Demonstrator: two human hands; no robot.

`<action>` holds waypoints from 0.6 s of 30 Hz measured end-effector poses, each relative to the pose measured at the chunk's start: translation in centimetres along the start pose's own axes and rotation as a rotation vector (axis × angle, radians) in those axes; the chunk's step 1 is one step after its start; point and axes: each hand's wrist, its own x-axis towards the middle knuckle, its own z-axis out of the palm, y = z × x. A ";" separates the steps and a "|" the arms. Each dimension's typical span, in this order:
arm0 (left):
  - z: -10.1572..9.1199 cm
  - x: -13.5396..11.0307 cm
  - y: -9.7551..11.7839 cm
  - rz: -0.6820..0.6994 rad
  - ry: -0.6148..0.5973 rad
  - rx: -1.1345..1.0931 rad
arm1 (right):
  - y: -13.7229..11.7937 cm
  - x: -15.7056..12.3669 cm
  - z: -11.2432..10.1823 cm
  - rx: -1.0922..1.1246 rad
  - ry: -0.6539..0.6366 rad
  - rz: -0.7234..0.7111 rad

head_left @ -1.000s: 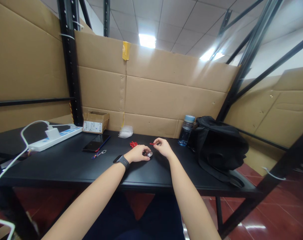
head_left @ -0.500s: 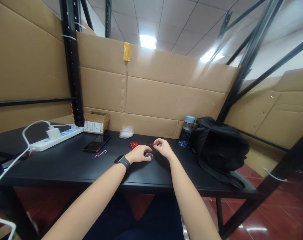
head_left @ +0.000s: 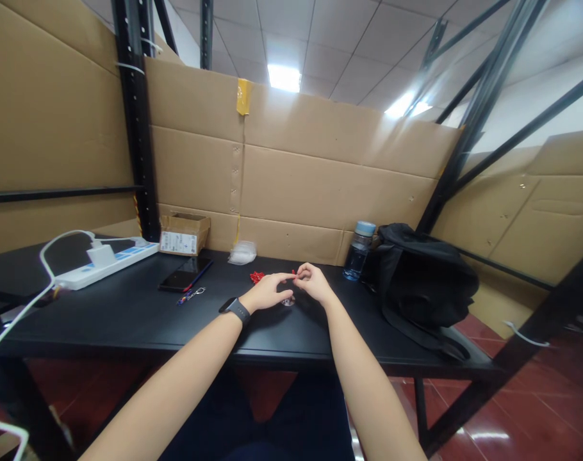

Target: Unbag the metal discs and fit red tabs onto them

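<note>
My right hand [head_left: 312, 282] pinches a small red cord [head_left: 294, 273] between thumb and fingertips, just above the table. My left hand [head_left: 271, 291], with a dark watch on its wrist, stretches its index finger to the cord and the right fingertips; its thumb stands apart. A small, round, shiny clear object [head_left: 288, 301] lies on the table below the left thumb, partly covered. Behind the left hand sits a bunch of red cords [head_left: 257, 277].
On the black table [head_left: 128, 320] are a phone [head_left: 184, 275], a keychain [head_left: 191, 295], a power strip [head_left: 123, 259], a small cardboard box [head_left: 184, 234] and a clear plastic bag [head_left: 242, 252]. A water bottle [head_left: 359, 253] and black backpack [head_left: 421, 275] stand at the right.
My left hand has come off the round shiny object, and its index finger has reached right to the red cord. My right hand stays nearly in place, still pinching the cord.
</note>
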 end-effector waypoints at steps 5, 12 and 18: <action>-0.3 0.0 0.4 0.011 0.006 -0.075 | -0.3 -0.2 0.1 0.045 -0.059 -0.011; -0.2 0.4 -0.3 0.009 0.070 -0.177 | 0.0 0.0 0.3 0.076 -0.054 -0.036; -1.3 0.8 -1.7 -0.109 0.364 -0.018 | 0.4 0.0 0.0 -0.218 -0.158 0.034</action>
